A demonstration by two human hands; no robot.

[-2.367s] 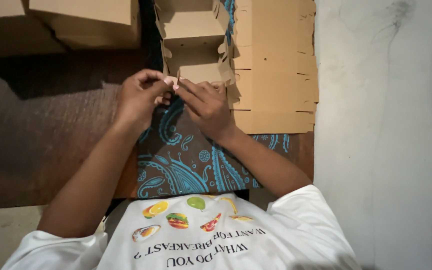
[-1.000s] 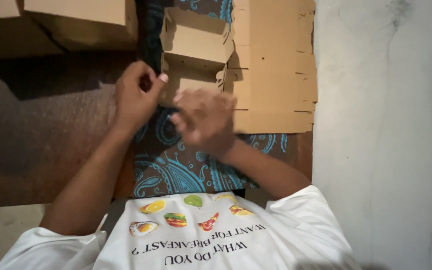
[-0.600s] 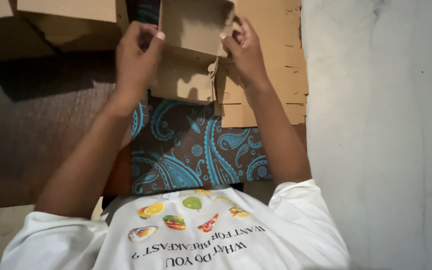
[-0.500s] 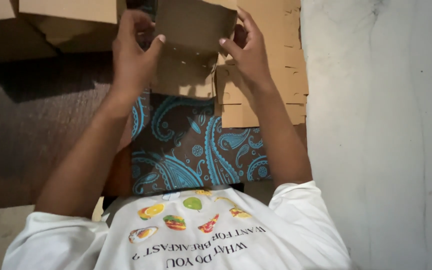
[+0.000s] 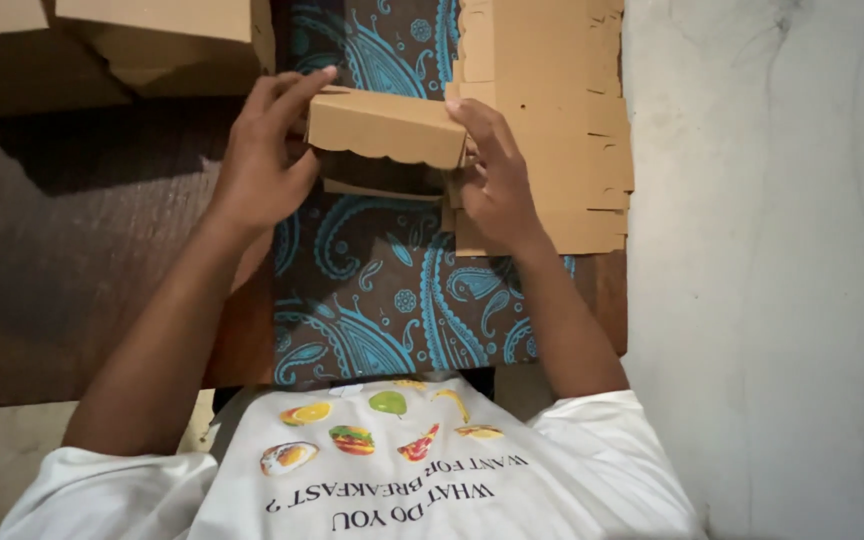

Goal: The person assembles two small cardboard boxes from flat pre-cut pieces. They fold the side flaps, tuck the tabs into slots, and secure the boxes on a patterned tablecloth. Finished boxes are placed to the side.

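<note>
Brown scalloped-flap cardboard box (image 5: 387,128), which I grip between left hand (image 5: 260,160) and right hand (image 5: 492,170), looks folded up, flap not yet tucked, flat blanks (image 5: 552,120) waiting.

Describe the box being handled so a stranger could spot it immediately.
Start at the blue-patterned cloth. Above it, the left hand and right hand hold a small brown cardboard box. Unlike the flat cardboard stack beside it, it is folded up, with a scalloped lid edge.
</note>
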